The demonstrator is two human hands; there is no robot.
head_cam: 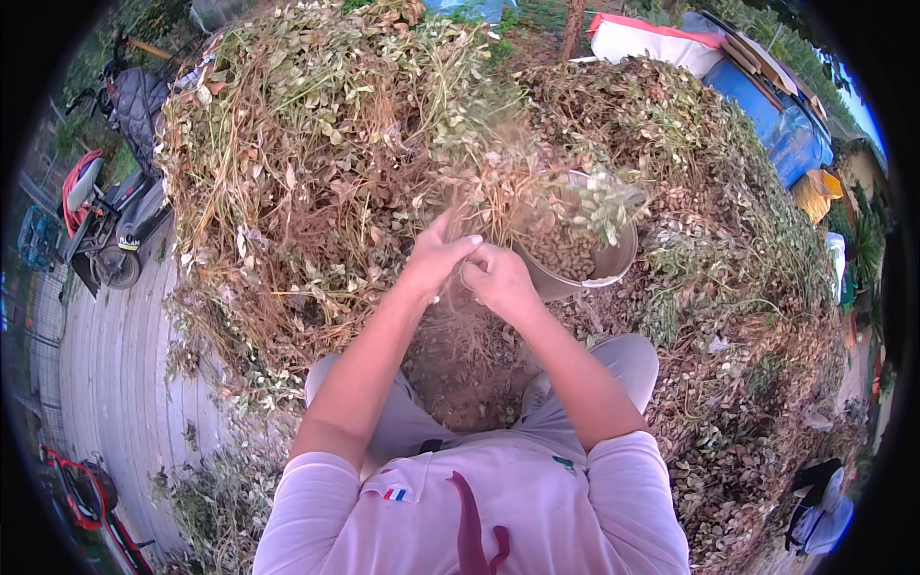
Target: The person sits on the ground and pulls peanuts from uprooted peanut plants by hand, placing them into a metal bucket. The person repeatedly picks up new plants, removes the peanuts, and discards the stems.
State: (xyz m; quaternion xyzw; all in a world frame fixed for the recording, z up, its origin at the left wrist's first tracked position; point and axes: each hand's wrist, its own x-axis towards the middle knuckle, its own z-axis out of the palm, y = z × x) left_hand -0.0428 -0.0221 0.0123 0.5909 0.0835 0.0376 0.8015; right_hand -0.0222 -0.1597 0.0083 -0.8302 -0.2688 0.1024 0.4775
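Both hands meet in front of me at a bunch of dried peanut plants (496, 187). My right hand (501, 282) has its fingers curled around the stems. My left hand (437, 259) lies against the same bunch, its thumb towards the right hand and a finger stretched up along the stems. Leafy tops lean up and to the right over a metal bucket (559, 289), partly covering its mouth. Unshelled peanuts (564, 257) lie inside the bucket. Thin roots (467, 334) trail below my hands between my knees. Some leaves of the bunch look blurred.
A tall heap of dried peanut plants (302, 158) rises ahead and to the left. Another heap (740, 208) stands at the right. Far left, a scooter (118, 223) is parked on paved ground (118, 345). Blue barrels (744, 90) stand behind the right heap.
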